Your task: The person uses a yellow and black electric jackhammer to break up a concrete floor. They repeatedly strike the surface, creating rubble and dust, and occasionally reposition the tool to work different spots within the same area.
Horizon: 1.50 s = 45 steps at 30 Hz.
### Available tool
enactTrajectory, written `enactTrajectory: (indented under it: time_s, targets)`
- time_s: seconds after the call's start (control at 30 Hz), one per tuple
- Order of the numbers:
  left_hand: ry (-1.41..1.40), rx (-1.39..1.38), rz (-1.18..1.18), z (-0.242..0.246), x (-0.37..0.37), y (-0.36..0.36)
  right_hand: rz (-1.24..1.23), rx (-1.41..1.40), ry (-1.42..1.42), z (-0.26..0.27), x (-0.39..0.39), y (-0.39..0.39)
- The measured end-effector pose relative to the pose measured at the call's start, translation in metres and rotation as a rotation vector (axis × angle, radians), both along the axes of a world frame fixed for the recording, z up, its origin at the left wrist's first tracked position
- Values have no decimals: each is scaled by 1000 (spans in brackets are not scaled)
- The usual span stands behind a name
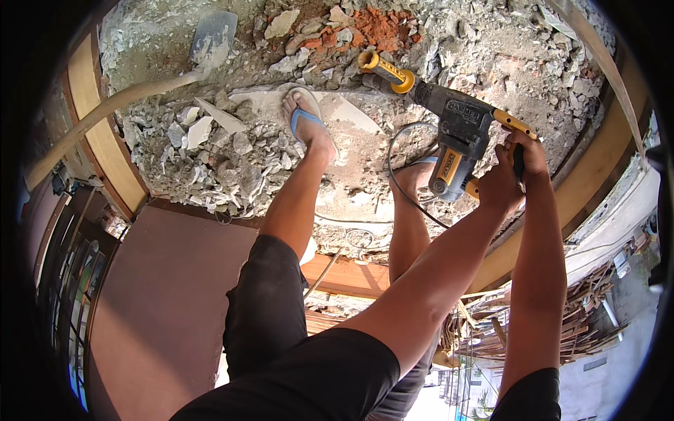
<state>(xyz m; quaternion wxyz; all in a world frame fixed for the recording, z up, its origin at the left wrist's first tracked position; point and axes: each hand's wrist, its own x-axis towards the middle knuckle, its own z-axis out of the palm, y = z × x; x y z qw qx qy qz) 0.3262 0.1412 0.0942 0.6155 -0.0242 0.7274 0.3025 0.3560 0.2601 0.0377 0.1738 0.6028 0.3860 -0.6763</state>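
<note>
A black and yellow demolition hammer (463,123) lies across the view at the right, its nose towards the left. My right hand (529,150) is closed around the upper part of its rear handle. Just beside it, my left hand (500,187) grips the lower part of that handle; the fingers partly hide each other. Nobody holds the yellow front side handle (387,72). No chisel can be made out at the nose. A dark power cable (390,152) loops beside the motor housing. Below the tool is broken concrete rubble (505,73).
My foot in a blue-strapped flip-flop (308,116) stands on a flat slab; the other is partly behind the hammer. A shovel (213,39) lies at upper left, near red brick fragments (379,29). Wooden boards (571,202) edge the rubble. Beyond, timber (574,331) is piled lower down.
</note>
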Motion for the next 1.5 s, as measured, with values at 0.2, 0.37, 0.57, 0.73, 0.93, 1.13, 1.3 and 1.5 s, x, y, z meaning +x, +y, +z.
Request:
enactTrajectory:
  time_s: [0.2,0.37,0.57,0.73,0.93,1.13,1.3,1.5]
  targets:
    - [45,71,-277,71,-71,-109,-261,125,-136,98,-68,-122]
    - [313,504,-175,100,-209,-277,-384,246,-127,146,-203,-290]
    - [40,117,-53,108,-288,-300,-342,162,31,144,-276,-314]
    - [263,91,-231,141,-185,-231,-472,92,-110,191,-204,-245]
    - [290,215,-120,242,-122,-232,-318,144,18,278,-133,-238]
    - [350,298,-53,290,-131,-245,-202,112,64,334,-146,-248]
    - [419,291,-29,297,-138,-252,-146,101,24,338,-161,-251]
    - [346,198,141,284,-155,-244,-43,57,48,310,-186,-243]
